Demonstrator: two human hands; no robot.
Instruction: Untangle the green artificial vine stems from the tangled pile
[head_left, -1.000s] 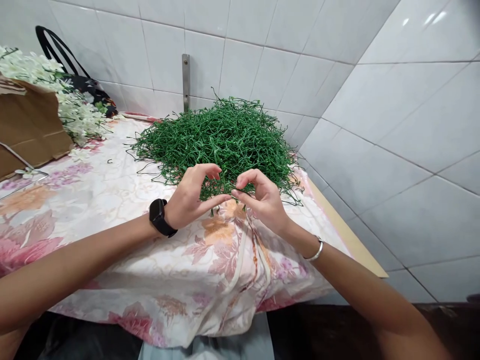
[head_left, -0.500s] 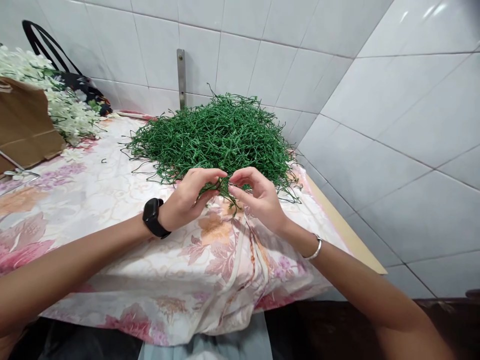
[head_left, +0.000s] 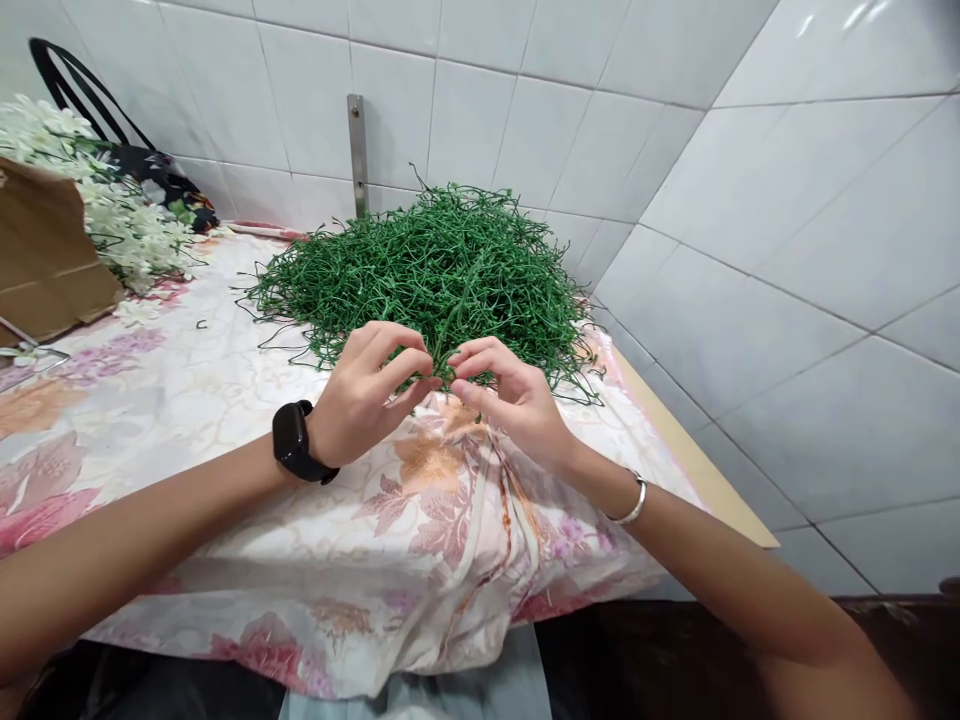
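Note:
A large heap of thin green artificial stems [head_left: 427,270] lies on the floral cloth [head_left: 300,530] against the tiled wall. At its front edge my left hand [head_left: 375,390], with a black watch at the wrist, has its fingers curled round a few green stems [head_left: 444,372]. My right hand [head_left: 514,395], a silver bangle on its wrist, faces it from the right, thumb and fingers closed near the tops of the same stems. The fingertips of both hands almost meet. Which stems each hand grips is partly hidden by the fingers.
At the far left stand white artificial flowers [head_left: 135,225], a brown cardboard piece [head_left: 52,260] and a dark bag with black handles [head_left: 169,180]. A metal bracket [head_left: 357,150] is fixed to the wall. A pale board edge [head_left: 690,450] runs along the right side.
My left hand has turned and its fingers have curled in more. My right hand's fingers have shifted slightly left. The stems between them show less below the fingertips.

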